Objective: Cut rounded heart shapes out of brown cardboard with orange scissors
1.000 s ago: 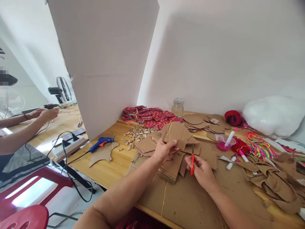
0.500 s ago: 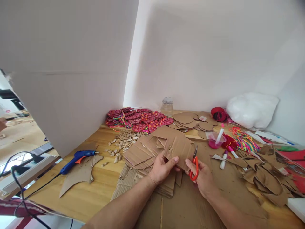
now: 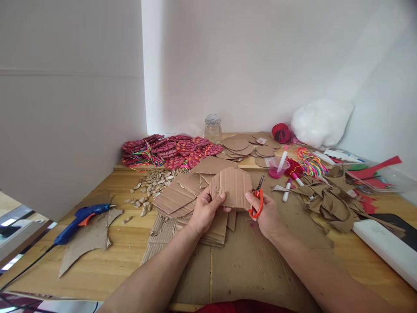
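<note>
A roughly rounded piece of cardboard point(image 3: 232, 188) is held up in front of me. My left hand point(image 3: 207, 209) pinches its lower left edge, thumb on top. My right hand point(image 3: 265, 214) has orange-handled scissors point(image 3: 257, 202) hooked in it, blades pointing up and away. The thumb of that same hand also presses on the cardboard's right edge. Beneath and behind lie more cut cardboard pieces point(image 3: 177, 198) in a loose pile, partly hidden by my left hand. A large cardboard sheet point(image 3: 247, 265) covers the table under my forearms.
A blue glue gun point(image 3: 81, 219) lies on a cardboard scrap at left. Shells point(image 3: 153, 184), patterned red discs point(image 3: 182, 150), a jar point(image 3: 213, 128) and cardboard circles point(image 3: 237, 144) are at the back. On the right are a pink cup point(image 3: 278, 168), markers point(image 3: 287, 190), scraps point(image 3: 329, 202) and a white bar point(image 3: 386, 248).
My view has swung to the right. The cardboard piece has turned in my hands, and its rounded outline now faces me. Both hands keep hold.
</note>
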A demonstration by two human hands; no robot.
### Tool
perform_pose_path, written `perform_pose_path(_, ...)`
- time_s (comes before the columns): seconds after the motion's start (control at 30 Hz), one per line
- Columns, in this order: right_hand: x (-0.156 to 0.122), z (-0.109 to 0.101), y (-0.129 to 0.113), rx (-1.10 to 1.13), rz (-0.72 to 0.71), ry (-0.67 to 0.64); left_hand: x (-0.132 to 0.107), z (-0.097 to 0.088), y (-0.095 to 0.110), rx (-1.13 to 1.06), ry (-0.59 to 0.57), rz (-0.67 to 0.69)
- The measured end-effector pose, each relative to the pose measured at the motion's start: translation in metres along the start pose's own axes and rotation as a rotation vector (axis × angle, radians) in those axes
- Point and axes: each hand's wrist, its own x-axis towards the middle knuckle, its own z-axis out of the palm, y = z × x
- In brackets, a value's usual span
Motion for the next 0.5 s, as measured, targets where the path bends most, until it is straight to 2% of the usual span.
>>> perform_pose_path(0.13,0.0022,-0.0019,-0.0017,-0.002,-0.022,0.021,0.0004,0.0007,0.0022,-0.018,0.015,0.0)
perform_pose_path(0.33,0.0046,-0.0061,-0.0016,-0.018,-0.053,0.051,0.0024,-0.0006,0.0067,-0.096,0.118,-0.028)
perform_pose_path(0.5,0.0045,-0.007,-0.0033,-0.074,-0.087,0.073,0.0038,-0.0015,0.0093,-0.093,0.105,-0.067)
